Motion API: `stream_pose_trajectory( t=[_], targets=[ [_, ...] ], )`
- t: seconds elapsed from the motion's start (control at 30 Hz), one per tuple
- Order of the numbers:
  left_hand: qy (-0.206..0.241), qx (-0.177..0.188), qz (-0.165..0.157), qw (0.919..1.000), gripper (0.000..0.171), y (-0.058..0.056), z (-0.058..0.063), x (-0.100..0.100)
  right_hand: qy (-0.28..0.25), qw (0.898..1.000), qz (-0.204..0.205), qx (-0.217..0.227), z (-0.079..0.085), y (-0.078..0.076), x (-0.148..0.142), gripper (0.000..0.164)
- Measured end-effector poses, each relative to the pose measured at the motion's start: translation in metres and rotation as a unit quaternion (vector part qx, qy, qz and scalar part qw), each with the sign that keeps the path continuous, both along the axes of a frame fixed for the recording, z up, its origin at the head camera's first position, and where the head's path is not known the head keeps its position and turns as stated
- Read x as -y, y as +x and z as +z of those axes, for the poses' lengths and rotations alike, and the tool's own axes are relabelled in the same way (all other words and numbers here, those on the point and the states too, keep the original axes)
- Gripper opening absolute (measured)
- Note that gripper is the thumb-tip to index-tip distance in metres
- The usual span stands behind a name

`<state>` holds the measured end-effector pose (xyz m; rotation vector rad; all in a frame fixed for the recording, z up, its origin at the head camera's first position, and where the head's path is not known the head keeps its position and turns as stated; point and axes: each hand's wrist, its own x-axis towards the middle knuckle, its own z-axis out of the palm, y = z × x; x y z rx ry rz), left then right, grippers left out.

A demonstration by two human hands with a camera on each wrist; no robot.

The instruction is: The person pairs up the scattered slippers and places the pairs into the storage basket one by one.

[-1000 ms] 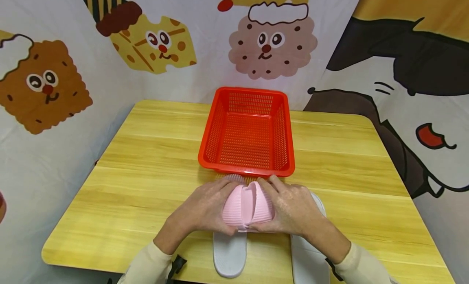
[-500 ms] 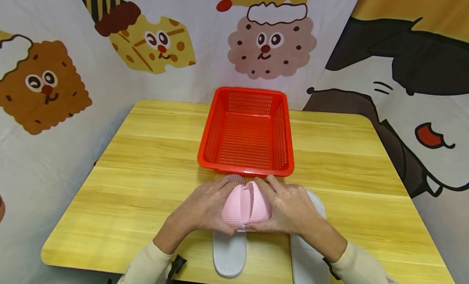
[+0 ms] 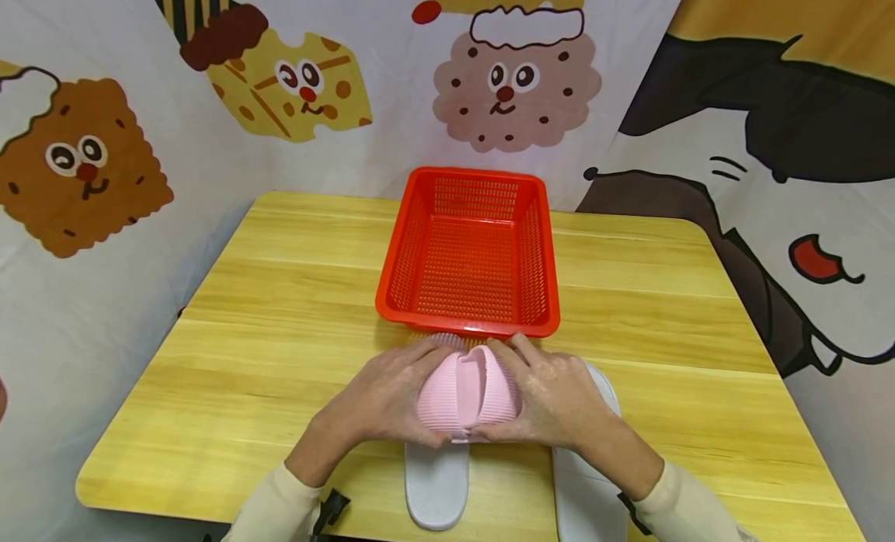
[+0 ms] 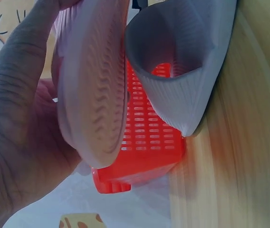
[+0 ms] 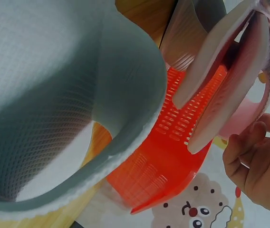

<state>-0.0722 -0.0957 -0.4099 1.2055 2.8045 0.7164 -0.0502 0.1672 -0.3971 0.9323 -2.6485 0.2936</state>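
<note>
left hand (image 3: 395, 394) and right hand (image 3: 559, 394) are gripping pink slippers (image 3: 437, 402), seemingly a pair; uneven pressure is risking one dropping onto the grey slipper (image 3: 437, 488) beneath.

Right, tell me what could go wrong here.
The left hand and right hand hold the pink slippers together, but the right wrist view shows a gap between the pair; one might slip free. The right forearm crosses over a grey slipper and could nudge it. Lifted toward the red basket, the pair might catch its rim.
</note>
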Motion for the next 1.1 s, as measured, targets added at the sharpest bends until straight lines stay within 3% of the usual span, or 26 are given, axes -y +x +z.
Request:
stream_pose_trajectory(
  t=[0.5,1.1],
  targets=[
    [-0.015,0.0,-0.02,0.9997,0.114,0.0024,0.0027,-0.0025,0.015,0.999,-0.02,0.027,0.0034,0.0006,-0.0034,0.107],
    [0.009,0.005,0.0,0.9999,0.107,0.0048,-0.002,0.0025,0.009,0.999,-0.022,0.039,0.0007,0.0042,-0.0031,0.111]
  ],
)
